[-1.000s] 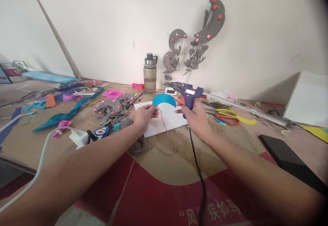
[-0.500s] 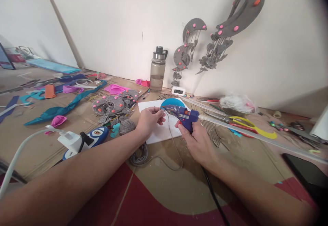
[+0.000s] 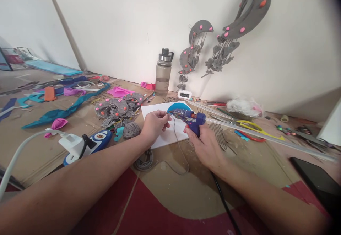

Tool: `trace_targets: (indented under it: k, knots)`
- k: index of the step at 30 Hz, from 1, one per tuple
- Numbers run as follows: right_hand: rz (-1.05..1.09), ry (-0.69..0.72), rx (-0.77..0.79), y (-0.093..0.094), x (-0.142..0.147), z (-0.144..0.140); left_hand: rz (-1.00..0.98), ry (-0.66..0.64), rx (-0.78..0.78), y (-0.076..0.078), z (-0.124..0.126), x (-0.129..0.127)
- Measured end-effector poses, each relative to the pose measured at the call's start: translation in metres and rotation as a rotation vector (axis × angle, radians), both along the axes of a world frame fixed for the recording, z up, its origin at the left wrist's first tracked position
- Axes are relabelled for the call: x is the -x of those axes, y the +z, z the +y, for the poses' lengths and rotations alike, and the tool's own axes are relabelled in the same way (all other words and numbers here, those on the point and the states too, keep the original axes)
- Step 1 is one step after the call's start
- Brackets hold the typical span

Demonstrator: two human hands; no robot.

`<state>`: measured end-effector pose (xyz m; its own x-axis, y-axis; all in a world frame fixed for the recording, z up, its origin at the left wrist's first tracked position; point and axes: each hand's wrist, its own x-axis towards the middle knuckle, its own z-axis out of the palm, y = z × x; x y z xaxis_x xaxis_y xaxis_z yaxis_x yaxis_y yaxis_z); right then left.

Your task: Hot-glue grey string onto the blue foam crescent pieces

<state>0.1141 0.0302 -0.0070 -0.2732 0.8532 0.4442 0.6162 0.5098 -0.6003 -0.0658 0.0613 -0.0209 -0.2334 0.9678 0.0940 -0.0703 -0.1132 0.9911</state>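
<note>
My right hand (image 3: 206, 144) is wrapped round a blue glue gun (image 3: 195, 121), with a long clear glue stick (image 3: 226, 125) running out of its back. The nozzle points left, at the fingertips of my left hand (image 3: 156, 125). My left thumb and forefinger are pinched on the end of a grey cord (image 3: 176, 132), which trails down to a coil (image 3: 144, 160) on the cardboard. Behind the nozzle, a blue rounded piece (image 3: 179, 106) lies on white paper (image 3: 170, 140), partly hidden by the gun and my fingers.
Grey crescent ornaments with pink and orange dots hang on the wall. A water bottle (image 3: 163, 75) and a small digital clock (image 3: 184, 94) stand at the back. Yellow-handled scissors (image 3: 253, 126) lie right, a phone (image 3: 317, 181) nearer. A power strip (image 3: 102, 139) and fabric scraps are left.
The whole view has shifted slightly. Both hands keep nearly the same pose, with the nozzle still at my left fingertips.
</note>
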Motion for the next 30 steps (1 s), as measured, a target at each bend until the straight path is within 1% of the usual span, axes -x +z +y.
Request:
trace_targets:
  k: [8,12,15,19,30]
  knots:
    - [-0.043,-0.009,-0.006,-0.0009,0.0014,0.0012,0.035,-0.004,-0.010,-0.0009,0.0007,0.0004]
    - [-0.071,-0.039,-0.009,-0.0005,0.0023,0.0014,0.094,0.012,0.003,-0.0009,0.0008,0.0005]
    - [-0.069,-0.030,-0.018,-0.0012,0.0018,0.0016,0.133,0.017,0.012,0.0002,-0.0002,0.0009]
    - [-0.078,-0.021,-0.005,-0.0017,0.0006,0.0015,0.116,0.010,0.004,0.0008,-0.0004,0.0021]
    - [-0.093,-0.043,0.007,-0.0023,-0.0004,0.0030,0.067,0.050,-0.047,0.0011,-0.0006,0.0020]
